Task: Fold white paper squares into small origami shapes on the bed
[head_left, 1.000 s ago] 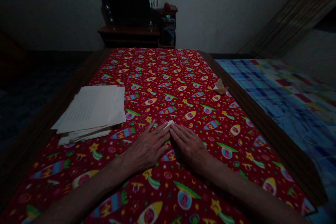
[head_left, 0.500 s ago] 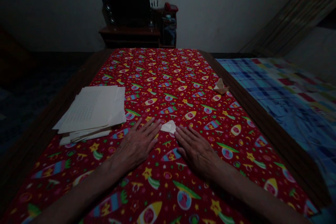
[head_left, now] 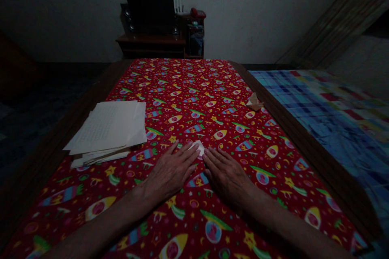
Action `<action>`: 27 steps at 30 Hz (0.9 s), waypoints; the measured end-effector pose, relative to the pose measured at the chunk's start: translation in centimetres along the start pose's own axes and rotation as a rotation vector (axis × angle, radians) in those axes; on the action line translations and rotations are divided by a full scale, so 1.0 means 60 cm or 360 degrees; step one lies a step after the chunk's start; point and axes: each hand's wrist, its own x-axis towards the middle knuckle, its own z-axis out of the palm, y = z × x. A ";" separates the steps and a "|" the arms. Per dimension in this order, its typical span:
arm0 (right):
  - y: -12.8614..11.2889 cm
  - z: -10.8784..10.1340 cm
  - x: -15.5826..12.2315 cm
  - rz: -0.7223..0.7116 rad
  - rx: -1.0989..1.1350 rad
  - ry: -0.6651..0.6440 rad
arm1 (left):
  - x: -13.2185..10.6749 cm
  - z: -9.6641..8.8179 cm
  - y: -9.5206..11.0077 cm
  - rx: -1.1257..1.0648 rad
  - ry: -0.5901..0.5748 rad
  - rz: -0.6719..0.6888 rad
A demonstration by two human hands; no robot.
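In the head view, the left hand (head_left: 170,172) lies palm down, its fingers stretched out straight and slightly spread, with the fingertips resting over the left part of a small folded white paper (head_left: 201,148). The right hand (head_left: 229,172) is palm down too, its fingers straight and close together, the tips at the paper's right edge. Neither hand is curled around anything. The white paper lies on a red cloth (head_left: 200,97) printed with rockets and stars, between the two hands, and its top corner shows past the left fingertips; the rest is partly hidden.

To the left, well apart from the hands, a loose stack of papers (head_left: 106,123) sits on the cloth, with rows of print on the top sheet. Near the cloth's far right edge lies a folded brown and white paper (head_left: 254,102). The cloth covers a table with a dark wooden edge (head_left: 304,147). Beyond it, a desk (head_left: 152,40) by the wall bears a dark monitor (head_left: 150,11). A red telephone (head_left: 198,13) is to the monitor's right. A blue checked sheet (head_left: 282,89) spreads right of the table.
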 end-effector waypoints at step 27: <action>0.022 0.000 0.074 -0.0026 -0.0270 -0.0119 | -0.016 0.012 -0.047 -0.0268 0.0325 -0.0246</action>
